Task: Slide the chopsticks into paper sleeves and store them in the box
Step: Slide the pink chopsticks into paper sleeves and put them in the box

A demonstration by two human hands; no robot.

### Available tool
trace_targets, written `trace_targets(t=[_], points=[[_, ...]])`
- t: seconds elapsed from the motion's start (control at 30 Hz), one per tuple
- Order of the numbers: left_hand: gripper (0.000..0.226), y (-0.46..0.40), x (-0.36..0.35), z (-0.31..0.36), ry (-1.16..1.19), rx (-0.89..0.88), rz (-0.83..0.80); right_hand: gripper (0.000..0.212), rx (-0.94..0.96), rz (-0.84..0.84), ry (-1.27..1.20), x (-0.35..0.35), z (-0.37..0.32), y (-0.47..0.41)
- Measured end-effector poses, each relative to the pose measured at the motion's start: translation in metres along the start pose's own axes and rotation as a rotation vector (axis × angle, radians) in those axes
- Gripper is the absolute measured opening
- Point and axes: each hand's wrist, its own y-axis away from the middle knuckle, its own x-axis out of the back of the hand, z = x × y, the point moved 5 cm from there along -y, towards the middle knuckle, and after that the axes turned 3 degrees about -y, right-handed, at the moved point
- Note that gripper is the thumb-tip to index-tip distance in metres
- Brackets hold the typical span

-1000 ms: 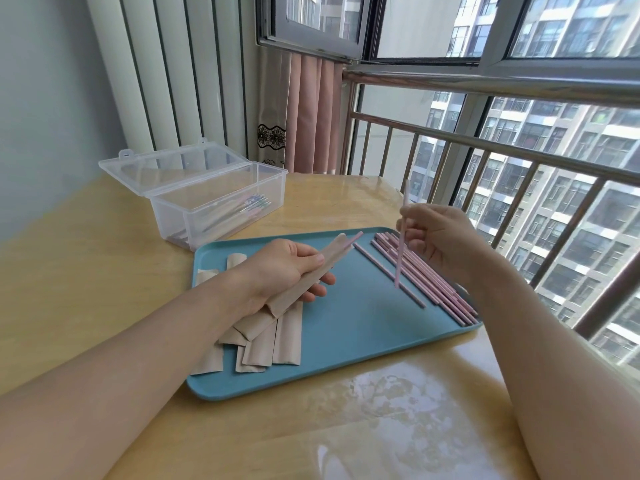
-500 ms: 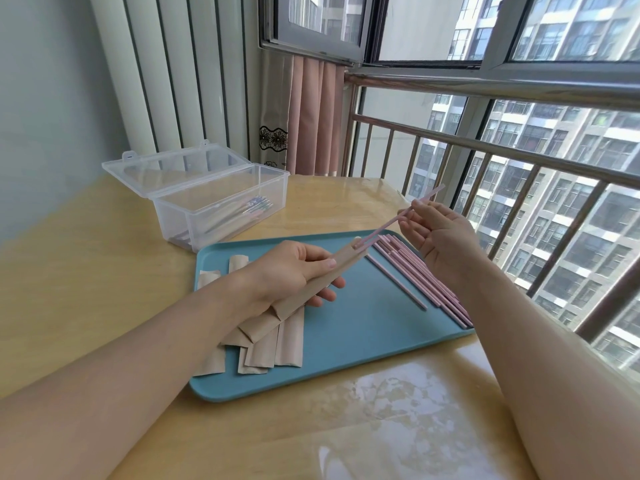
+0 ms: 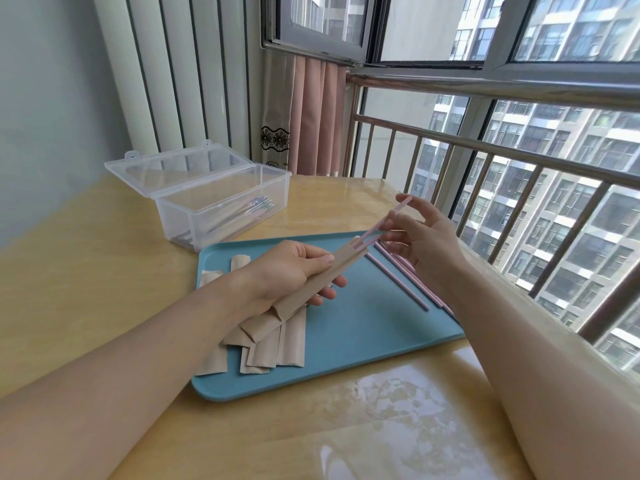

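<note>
A pink chopstick [image 3: 384, 221] is part-way into the open far end of a brown paper sleeve [image 3: 318, 276], its upper length sticking out toward the window; a second pink tip shows at the sleeve mouth beside it. The right hand [image 3: 427, 242] pinches the chopstick between thumb and fingers, the remaining fingers spread loosely. The left hand [image 3: 289, 271] grips the sleeve, thumb on top and fingers curled beneath, holding it tilted above the blue tray [image 3: 349, 341]. Loose pink chopsticks [image 3: 398, 277] lie along the tray's right side, partly hidden by the right hand. A fan of empty paper sleeves [image 3: 277, 344] lies at the tray's near left. On the counter [image 3: 86, 289], far left of the tray, stands a clear plastic box [image 3: 225, 206], lid open, with sleeved chopsticks inside.
</note>
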Motion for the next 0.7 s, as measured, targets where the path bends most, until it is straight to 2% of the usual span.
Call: trace_targets(t=[0.07,0.17,0.3,0.6,0.7], points=[[0.025,0.0,0.001,0.0,0.019,0.005,0.004,0.019,0.058,0.045,0.151,0.002,-0.001,0.001],[0.025,0.001,0.002,0.002,0.029,0.014,0.019,0.024,0.19,0.063,0.43,0.001,-0.001,0.003],[0.026,0.001,0.003,0.002,0.027,0.025,0.03,0.029,0.265,0.019,0.564,-0.01,-0.001,0.008],[0.028,0.002,0.004,0.006,0.046,0.033,-0.006,0.023,0.329,-0.075,0.664,-0.023,-0.001,0.013],[0.028,0.003,0.005,0.009,0.049,0.019,-0.012,0.023,0.273,-0.128,0.531,-0.027,-0.001,0.016]])
